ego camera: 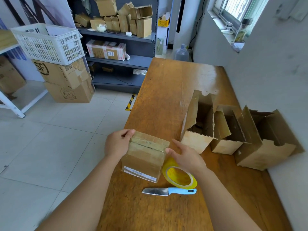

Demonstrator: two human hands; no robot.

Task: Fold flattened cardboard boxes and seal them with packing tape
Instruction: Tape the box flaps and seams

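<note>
A small closed cardboard box [144,157] stands near the left edge of the wooden table [175,90], its top flaps shut and taped along the seam. My left hand [117,144] grips the box's top left corner, fingers curled over the edge. My right hand [186,156] presses the top right corner with fairly straight fingers. A yellow roll of packing tape [180,176] lies just right of the box, partly under my right hand. A knife [169,191] with a light blue handle lies in front of the box.
Three open cardboard boxes [198,124] [228,130] [266,140] stand in a row by the right wall. Left of the table is tiled floor, with stacked cartons [66,80], a white plastic basket [48,42] and a grey shelf [120,37] of boxes behind.
</note>
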